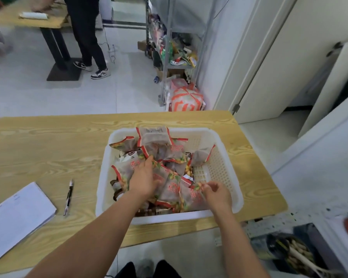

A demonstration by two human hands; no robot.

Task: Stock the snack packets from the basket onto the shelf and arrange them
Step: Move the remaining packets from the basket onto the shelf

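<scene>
A white plastic basket [223, 157] sits on the wooden table [48, 149], holding several grey snack packets [155, 137] with red edges and some dark ones underneath. My left hand [143, 179] lies on top of the pile in the basket's middle, fingers spread over the packets. My right hand [215, 193] is at the near right of the basket and pinches the corner of a grey packet [191, 197]. The white shelf [309, 221] stands at the right edge of view, with packets on its lower level.
A white paper pad [18, 215] and a pen [68, 197] lie on the table's left. Another person stands at a second table [28, 21] in the back left. A metal rack [169, 53] with goods and a red-white bag [186, 99] stand behind the table.
</scene>
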